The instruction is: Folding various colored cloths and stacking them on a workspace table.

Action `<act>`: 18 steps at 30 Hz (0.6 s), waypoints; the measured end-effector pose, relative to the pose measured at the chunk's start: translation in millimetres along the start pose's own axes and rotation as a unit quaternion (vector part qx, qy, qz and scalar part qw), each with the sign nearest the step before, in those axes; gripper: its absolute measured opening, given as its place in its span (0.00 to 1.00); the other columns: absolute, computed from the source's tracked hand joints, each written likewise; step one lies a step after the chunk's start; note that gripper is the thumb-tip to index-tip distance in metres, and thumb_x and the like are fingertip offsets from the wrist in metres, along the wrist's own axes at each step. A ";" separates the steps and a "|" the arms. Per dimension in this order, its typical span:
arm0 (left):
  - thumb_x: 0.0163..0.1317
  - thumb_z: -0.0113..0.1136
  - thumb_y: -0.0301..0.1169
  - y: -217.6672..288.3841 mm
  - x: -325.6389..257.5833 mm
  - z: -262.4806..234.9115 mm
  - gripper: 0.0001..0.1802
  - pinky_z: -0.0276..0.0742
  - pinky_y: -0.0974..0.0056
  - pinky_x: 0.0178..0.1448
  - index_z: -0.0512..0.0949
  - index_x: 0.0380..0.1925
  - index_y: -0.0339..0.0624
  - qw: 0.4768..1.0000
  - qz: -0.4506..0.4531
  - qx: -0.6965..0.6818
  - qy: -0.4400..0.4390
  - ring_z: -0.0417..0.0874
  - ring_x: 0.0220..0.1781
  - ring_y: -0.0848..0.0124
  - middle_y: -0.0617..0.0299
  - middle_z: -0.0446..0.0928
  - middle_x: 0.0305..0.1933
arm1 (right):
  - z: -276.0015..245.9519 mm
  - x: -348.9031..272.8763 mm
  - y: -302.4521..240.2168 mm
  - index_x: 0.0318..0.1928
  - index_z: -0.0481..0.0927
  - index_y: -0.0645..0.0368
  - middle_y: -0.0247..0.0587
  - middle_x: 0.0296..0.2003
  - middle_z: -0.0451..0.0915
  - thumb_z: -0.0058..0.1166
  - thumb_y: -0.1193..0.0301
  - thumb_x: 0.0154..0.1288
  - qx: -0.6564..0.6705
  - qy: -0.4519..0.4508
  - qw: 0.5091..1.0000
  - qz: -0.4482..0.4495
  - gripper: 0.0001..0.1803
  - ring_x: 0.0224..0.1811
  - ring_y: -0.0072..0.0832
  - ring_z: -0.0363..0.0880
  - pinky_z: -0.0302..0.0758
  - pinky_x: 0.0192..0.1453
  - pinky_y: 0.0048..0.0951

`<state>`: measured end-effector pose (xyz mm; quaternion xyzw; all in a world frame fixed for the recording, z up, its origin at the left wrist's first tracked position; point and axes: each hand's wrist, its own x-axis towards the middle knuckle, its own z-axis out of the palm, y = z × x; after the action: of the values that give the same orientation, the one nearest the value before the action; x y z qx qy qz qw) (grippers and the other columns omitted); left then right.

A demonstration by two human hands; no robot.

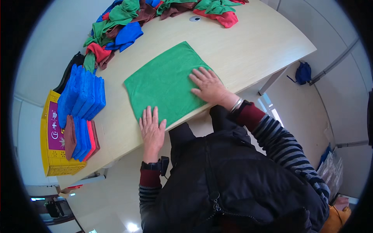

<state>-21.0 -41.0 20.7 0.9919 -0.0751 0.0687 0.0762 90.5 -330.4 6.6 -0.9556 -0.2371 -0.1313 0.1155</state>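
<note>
A green cloth (pixel 165 79) lies spread flat on the pale wooden table (pixel 256 46), close to its front edge. On the cloth's near left corner rests my left hand (pixel 152 130), its fingers stretched out and partly on the fabric. My right hand (pixel 209 84) lies flat on the right side of the cloth with the fingers spread. Neither hand grips anything.
Folded blue cloths (pixel 81 91) stand stacked at the table's left, behind a smaller row of folded brown, blue and red cloths (pixel 80 138). A yellow box (pixel 64 167) is beside them. Crumpled cloths (pixel 128 23) in several colours heap along the far edge.
</note>
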 end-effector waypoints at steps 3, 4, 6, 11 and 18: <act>0.73 0.49 0.45 -16.4 -16.7 1.9 0.35 0.42 0.47 0.83 0.59 0.75 0.42 0.999 -0.016 -0.028 0.015 0.51 0.82 0.53 0.50 0.53 0.81 | -4.5 -8.4 19.1 0.74 0.63 0.55 0.44 0.76 0.60 0.44 0.48 0.75 -0.007 -0.006 1.000 0.020 0.36 0.80 0.46 0.52 0.50 0.81 0.51; 0.73 0.50 0.45 -19.9 -21.7 3.7 0.35 0.42 0.47 0.84 0.60 0.75 0.41 0.999 -0.023 -0.042 0.023 0.51 0.82 0.53 0.50 0.54 0.81 | -6.5 -12.1 24.2 0.74 0.63 0.55 0.45 0.76 0.60 0.43 0.48 0.75 -0.011 -0.009 0.999 0.030 0.36 0.80 0.46 0.52 0.50 0.81 0.51; 0.73 0.50 0.45 -23.5 -33.6 -0.5 0.35 0.42 0.47 0.84 0.60 0.75 0.41 0.999 -0.030 -0.034 0.029 0.51 0.82 0.53 0.50 0.54 0.80 | -11.3 -18.1 30.0 0.74 0.63 0.55 0.45 0.76 0.60 0.44 0.48 0.75 -0.014 -0.008 0.999 0.037 0.36 0.80 0.47 0.52 0.51 0.80 0.51; 0.74 0.49 0.46 -25.0 -45.2 -17.1 0.33 0.44 0.47 0.83 0.63 0.73 0.39 0.998 -0.058 0.007 0.004 0.54 0.81 0.53 0.48 0.57 0.79 | -22.6 -19.6 28.9 0.74 0.62 0.57 0.48 0.75 0.60 0.45 0.49 0.75 -0.055 -0.020 0.995 0.078 0.36 0.79 0.48 0.53 0.52 0.80 0.52; 0.75 0.48 0.47 10.3 23.8 -51.8 0.32 0.51 0.46 0.81 0.67 0.70 0.39 0.998 0.050 -0.037 -0.004 0.58 0.79 0.52 0.46 0.60 0.77 | -10.3 8.0 5.1 0.73 0.64 0.60 0.51 0.73 0.62 0.48 0.51 0.74 0.003 0.042 0.999 0.012 0.36 0.78 0.49 0.55 0.52 0.80 0.54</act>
<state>-5.8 -46.0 76.4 0.9836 -0.1279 0.0652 0.1089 97.8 -334.3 17.9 -0.9517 -0.2214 -0.1691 0.1292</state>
